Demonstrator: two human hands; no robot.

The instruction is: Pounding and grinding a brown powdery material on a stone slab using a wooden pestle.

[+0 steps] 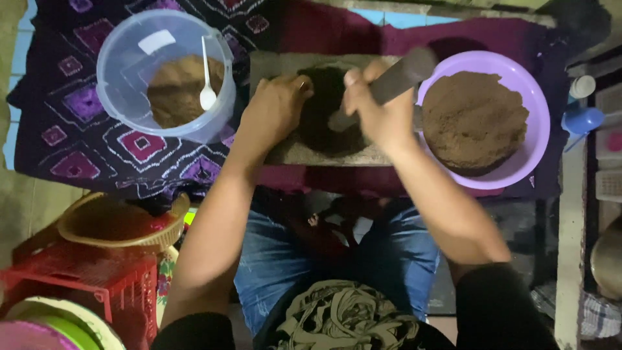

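Dark paste on the grinding stone, directly under both your hands.

The dark paste (327,107) lies between your hands: your right hand (379,107) grips the stone roller (389,84), angled up-right toward the purple bowl (534,139); your left hand (275,107) rests curled at its left edge.

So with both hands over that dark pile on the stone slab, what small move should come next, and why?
Probably another short push of the grey pestle across the dark paste. The right hand grips the pestle, its tip on the paste, while the left hand rests at the paste's edge on the grinding slab. The paste looks heaped rather than spread, so more grinding seems needed.
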